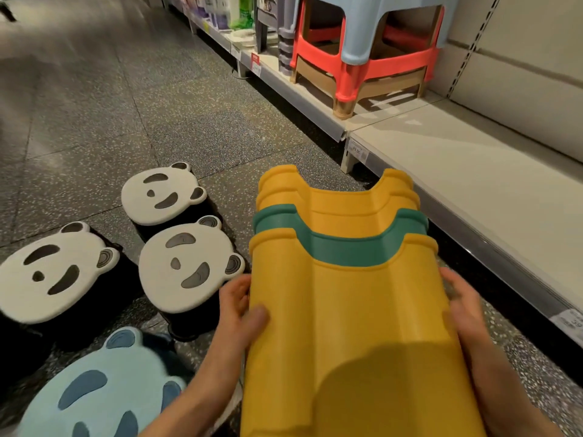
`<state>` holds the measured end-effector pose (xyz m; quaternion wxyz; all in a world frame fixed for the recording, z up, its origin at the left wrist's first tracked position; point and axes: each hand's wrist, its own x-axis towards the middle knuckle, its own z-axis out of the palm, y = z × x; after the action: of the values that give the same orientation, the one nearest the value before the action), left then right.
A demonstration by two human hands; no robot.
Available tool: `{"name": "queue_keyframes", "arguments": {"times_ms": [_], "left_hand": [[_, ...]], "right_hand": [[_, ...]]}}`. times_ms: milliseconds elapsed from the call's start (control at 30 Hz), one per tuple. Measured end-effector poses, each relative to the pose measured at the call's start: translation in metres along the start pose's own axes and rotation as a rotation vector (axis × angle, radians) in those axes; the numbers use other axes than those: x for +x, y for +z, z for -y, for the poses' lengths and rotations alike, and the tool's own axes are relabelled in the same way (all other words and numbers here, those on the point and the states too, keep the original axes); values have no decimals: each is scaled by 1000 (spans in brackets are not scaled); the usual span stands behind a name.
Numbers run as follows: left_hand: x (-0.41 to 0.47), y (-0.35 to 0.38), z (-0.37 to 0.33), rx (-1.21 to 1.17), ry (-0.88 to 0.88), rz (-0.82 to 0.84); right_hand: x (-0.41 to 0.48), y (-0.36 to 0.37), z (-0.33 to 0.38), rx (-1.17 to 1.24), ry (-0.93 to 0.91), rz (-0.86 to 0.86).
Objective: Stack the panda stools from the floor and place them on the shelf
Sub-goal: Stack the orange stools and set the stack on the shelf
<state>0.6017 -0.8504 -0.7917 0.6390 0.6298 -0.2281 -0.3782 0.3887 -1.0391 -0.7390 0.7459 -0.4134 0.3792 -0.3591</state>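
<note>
Beside the store floor, we clamp nested yellow-and-green stools between left hand and right hand, long axis pointing ahead, empty shelf to our right.

Stools on the floor to your left, shelf to your right.

Your left hand and right hand flank the nested stool stack. Four panda stools stand left of it; behind, other stacked stools sit on the shelf.
</note>
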Motion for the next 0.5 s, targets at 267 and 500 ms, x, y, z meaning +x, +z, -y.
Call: {"name": "queue_keyframes", "arguments": {"times_ms": [267, 500], "left_hand": [[23, 18, -33, 92, -63, 77], [23, -10, 1, 128, -20, 174]], "right_hand": [[6, -44, -44, -171, 181, 0], [11, -47, -31, -301, 69, 184]]}}
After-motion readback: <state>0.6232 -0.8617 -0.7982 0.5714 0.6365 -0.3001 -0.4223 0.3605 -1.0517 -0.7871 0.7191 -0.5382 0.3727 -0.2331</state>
